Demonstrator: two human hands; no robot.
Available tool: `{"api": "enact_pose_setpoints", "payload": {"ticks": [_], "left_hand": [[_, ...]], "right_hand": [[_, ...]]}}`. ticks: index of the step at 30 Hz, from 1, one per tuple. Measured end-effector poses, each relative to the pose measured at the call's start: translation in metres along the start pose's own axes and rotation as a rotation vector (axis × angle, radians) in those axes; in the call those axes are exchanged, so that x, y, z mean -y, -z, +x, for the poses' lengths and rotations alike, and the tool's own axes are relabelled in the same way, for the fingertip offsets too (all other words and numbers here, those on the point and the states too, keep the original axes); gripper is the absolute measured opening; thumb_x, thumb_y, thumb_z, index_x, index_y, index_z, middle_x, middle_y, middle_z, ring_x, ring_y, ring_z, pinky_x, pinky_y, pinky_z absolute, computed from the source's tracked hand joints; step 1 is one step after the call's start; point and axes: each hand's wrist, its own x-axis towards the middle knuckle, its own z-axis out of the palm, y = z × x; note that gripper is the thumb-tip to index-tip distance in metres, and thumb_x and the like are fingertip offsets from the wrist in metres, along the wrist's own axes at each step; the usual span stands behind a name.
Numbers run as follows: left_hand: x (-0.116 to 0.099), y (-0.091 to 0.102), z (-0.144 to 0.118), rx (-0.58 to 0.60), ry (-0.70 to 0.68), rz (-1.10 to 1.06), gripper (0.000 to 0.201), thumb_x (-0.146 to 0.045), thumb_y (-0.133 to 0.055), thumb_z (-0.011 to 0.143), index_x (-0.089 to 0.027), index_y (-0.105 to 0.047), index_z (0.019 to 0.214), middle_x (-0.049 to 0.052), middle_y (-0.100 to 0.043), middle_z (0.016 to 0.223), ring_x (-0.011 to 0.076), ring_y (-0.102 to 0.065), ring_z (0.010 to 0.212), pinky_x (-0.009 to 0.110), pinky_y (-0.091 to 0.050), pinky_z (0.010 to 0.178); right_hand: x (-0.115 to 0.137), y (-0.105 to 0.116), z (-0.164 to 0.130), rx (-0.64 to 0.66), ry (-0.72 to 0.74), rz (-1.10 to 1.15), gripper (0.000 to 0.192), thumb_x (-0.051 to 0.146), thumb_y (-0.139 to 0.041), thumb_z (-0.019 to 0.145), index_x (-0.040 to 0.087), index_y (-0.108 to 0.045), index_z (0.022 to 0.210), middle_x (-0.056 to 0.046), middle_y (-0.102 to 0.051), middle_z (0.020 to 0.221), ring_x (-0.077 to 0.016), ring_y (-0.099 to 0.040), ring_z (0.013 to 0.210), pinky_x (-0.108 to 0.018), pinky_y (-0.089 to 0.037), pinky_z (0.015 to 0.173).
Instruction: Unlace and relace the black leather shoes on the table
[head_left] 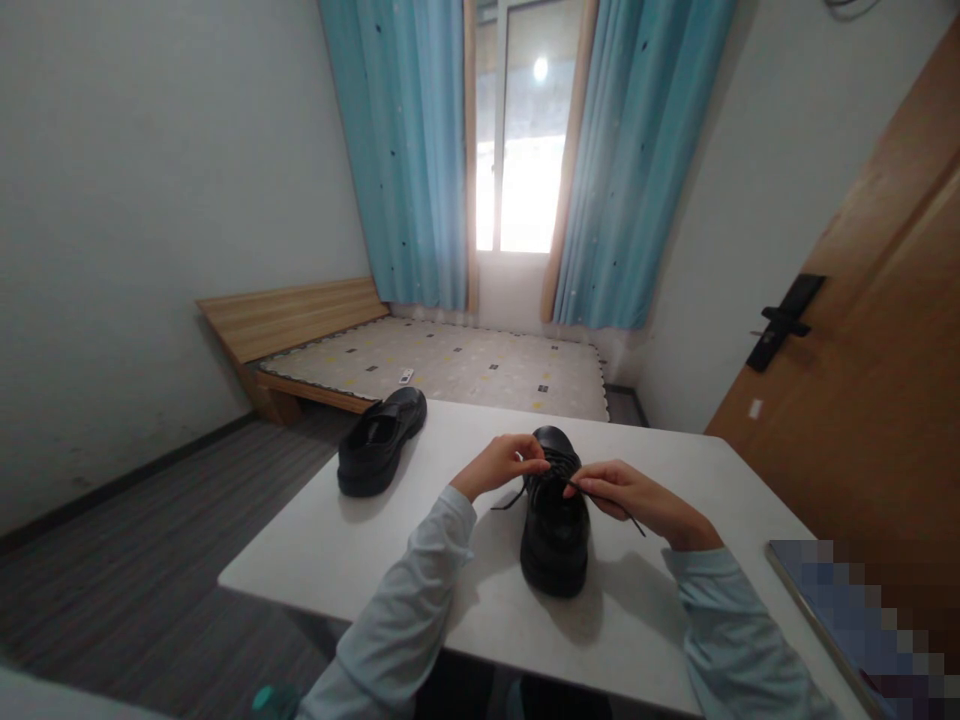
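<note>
A black lace-up shoe (556, 530) stands on the white table (315, 540) right before me, toe pointing away. My left hand (499, 464) pinches one black lace end at the shoe's left side. My right hand (634, 498) pinches the other lace end at the right side; loose lace tails trail out past both hands. A second black shoe (379, 440) lies apart on the table's far left, untouched.
A low wooden bed (420, 360) with a patterned mattress stands beyond the table under a window with blue curtains (405, 150). A wooden door (862, 380) with a black handle is at the right. A blurred flat item (870, 620) lies at the table's right corner.
</note>
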Motion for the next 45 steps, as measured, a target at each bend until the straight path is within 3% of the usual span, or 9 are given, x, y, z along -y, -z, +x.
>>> {"api": "enact_pose_setpoints", "payload": {"ticks": [4, 8, 16, 21, 23, 26, 30, 35, 45], "left_hand": [[0.002, -0.001, 0.000, -0.002, 0.003, 0.000, 0.030, -0.042, -0.065, 0.074, -0.013, -0.063, 0.076, 0.001, -0.062, 0.072, 0.0111, -0.055, 0.068, 0.022, -0.041, 0.063], [0.003, -0.001, 0.000, 0.004, 0.002, -0.010, 0.033, -0.046, -0.064, 0.074, -0.012, -0.063, 0.076, 0.001, -0.062, 0.071, 0.0112, -0.055, 0.068, 0.022, -0.041, 0.062], [0.001, 0.002, -0.003, 0.029, -0.016, -0.028, 0.022, -0.033, -0.066, 0.073, -0.013, -0.059, 0.079, 0.001, -0.061, 0.073, 0.0100, -0.055, 0.067, 0.021, -0.043, 0.061], [-0.003, 0.005, -0.005, 0.041, -0.108, -0.028, 0.012, -0.017, -0.062, 0.072, -0.014, -0.057, 0.082, 0.000, -0.059, 0.080, 0.0096, -0.055, 0.072, 0.021, -0.046, 0.064], [-0.004, 0.006, -0.005, 0.031, -0.140, 0.035, 0.005, -0.011, -0.058, 0.073, -0.014, -0.060, 0.076, 0.000, -0.060, 0.079, 0.0095, -0.056, 0.072, 0.021, -0.046, 0.066], [-0.003, 0.008, -0.005, -0.100, -0.247, 0.194, 0.014, -0.007, -0.055, 0.075, -0.015, -0.065, 0.069, 0.002, -0.062, 0.081, 0.0103, -0.058, 0.076, 0.022, -0.046, 0.071], [0.003, 0.009, -0.007, -0.233, -0.377, 0.426, 0.022, -0.009, -0.053, 0.081, -0.021, -0.071, 0.078, 0.003, -0.066, 0.093, 0.0110, -0.059, 0.080, 0.023, -0.045, 0.075], [0.005, 0.007, -0.008, -0.224, -0.405, 0.641, 0.023, -0.014, -0.052, 0.084, -0.024, -0.072, 0.083, 0.004, -0.065, 0.090, 0.0123, -0.057, 0.078, 0.023, -0.045, 0.071], [-0.002, 0.004, -0.009, -0.191, -0.459, 0.729, 0.018, -0.020, -0.053, 0.085, -0.023, -0.070, 0.089, 0.005, -0.066, 0.088, 0.0160, -0.054, 0.084, 0.028, -0.044, 0.077]], "right_hand": [[0.004, -0.003, 0.000, 0.003, 0.005, 0.004, 0.051, 0.046, -0.054, 0.083, 0.008, -0.060, 0.116, 0.009, -0.031, 0.047, -0.0056, -0.026, 0.042, -0.021, -0.016, 0.042], [-0.001, -0.006, 0.006, -0.041, 0.030, -0.015, 0.058, 0.048, -0.054, 0.082, 0.008, -0.057, 0.123, 0.009, -0.030, 0.051, -0.0058, -0.027, 0.045, -0.021, -0.017, 0.043], [-0.021, -0.006, 0.020, -0.269, 0.088, -0.086, 0.058, 0.051, -0.057, 0.078, 0.008, -0.063, 0.117, 0.005, -0.035, 0.051, -0.0071, -0.028, 0.049, -0.022, -0.017, 0.046], [-0.019, -0.011, 0.022, -0.324, 0.052, -0.076, 0.057, 0.051, -0.058, 0.076, 0.008, -0.066, 0.113, 0.005, -0.039, 0.051, -0.0073, -0.028, 0.049, -0.022, -0.017, 0.046], [-0.019, -0.012, 0.023, -0.333, 0.029, -0.038, 0.059, 0.051, -0.060, 0.074, 0.008, -0.066, 0.113, 0.005, -0.038, 0.050, -0.0069, -0.028, 0.048, -0.022, -0.016, 0.045], [-0.018, -0.015, 0.025, -0.346, -0.016, 0.029, 0.062, 0.052, -0.061, 0.072, 0.007, -0.064, 0.115, 0.007, -0.034, 0.047, -0.0062, -0.026, 0.045, -0.021, -0.014, 0.044], [-0.016, -0.018, 0.025, -0.358, -0.049, 0.140, 0.066, 0.052, -0.063, 0.069, 0.006, -0.063, 0.116, 0.009, -0.030, 0.045, -0.0047, -0.023, 0.041, -0.021, -0.012, 0.042], [-0.015, -0.020, 0.025, -0.377, -0.080, 0.234, 0.064, 0.050, -0.066, 0.067, 0.008, -0.064, 0.115, 0.010, -0.030, 0.045, -0.0039, -0.021, 0.040, -0.022, -0.009, 0.042], [-0.013, -0.022, 0.025, -0.414, -0.097, 0.273, 0.065, 0.051, -0.069, 0.064, 0.009, -0.065, 0.113, 0.009, -0.034, 0.045, -0.0034, -0.022, 0.039, -0.021, -0.010, 0.041]]}}
